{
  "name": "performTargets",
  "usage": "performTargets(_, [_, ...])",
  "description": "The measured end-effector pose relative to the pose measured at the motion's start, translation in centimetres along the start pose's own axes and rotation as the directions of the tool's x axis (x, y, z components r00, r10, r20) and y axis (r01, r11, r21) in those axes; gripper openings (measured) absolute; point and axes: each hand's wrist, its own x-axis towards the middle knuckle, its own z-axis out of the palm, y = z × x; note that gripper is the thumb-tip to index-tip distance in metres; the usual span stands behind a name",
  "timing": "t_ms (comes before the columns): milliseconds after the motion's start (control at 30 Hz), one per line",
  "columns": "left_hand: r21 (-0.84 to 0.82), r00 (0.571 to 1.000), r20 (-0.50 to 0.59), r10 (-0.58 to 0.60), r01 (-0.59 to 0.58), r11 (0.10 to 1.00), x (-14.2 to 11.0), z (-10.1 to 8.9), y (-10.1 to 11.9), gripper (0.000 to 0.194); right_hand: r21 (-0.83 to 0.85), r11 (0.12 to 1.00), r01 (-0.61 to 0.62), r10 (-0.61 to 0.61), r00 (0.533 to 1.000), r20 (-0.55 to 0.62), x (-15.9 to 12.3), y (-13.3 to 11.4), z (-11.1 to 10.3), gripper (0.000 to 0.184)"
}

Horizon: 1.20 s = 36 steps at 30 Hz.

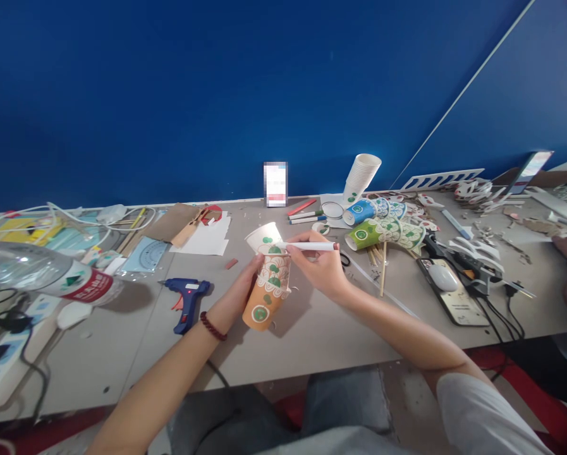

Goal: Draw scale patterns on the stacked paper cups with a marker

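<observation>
Mid-frame, I see the left hand (243, 287) grasping a tilted column of paper cups (270, 278) — orange below, lacy with green blobs midway, a white cup (263, 236) atop — and the right hand (320, 268) pinching a white marker (315, 246) beside it.

left hand (245, 285) curled, right hand (322, 270) pinching

Left hand (245, 282) held several paper cups (260, 308); right hand (320, 268) held a pen (314, 246) at them; glue gun (188, 300) lay left.
</observation>
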Motion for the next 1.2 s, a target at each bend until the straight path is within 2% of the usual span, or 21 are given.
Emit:
performTargets(367, [-0.036, 0.999, -0.005, -0.038, 0.038, 0.999, -0.11, 0.14, 0.05, 0.031, 0.0, 1.0, 0.014, -0.014, 0.999, -0.03, 0.1, 0.34, -0.06, 0.012])
performTargets(533, [-0.066, 1.0, -0.014, -0.018, 0.017, 0.998, -0.09, 0.05, 0.0, 0.027, -0.005, 1.0, 0.016, -0.016, 0.999, -0.037, 0.12, 0.36, -0.09, 0.011])
performTargets(1200, [-0.031, 0.999, -0.007, -0.036, 0.036, 0.999, 0.14, -0.5, -0.23, 0.037, 0.024, 1.0, 0.018, -0.017, 0.999, -0.039, 0.17, 0.29, -0.17, 0.002])
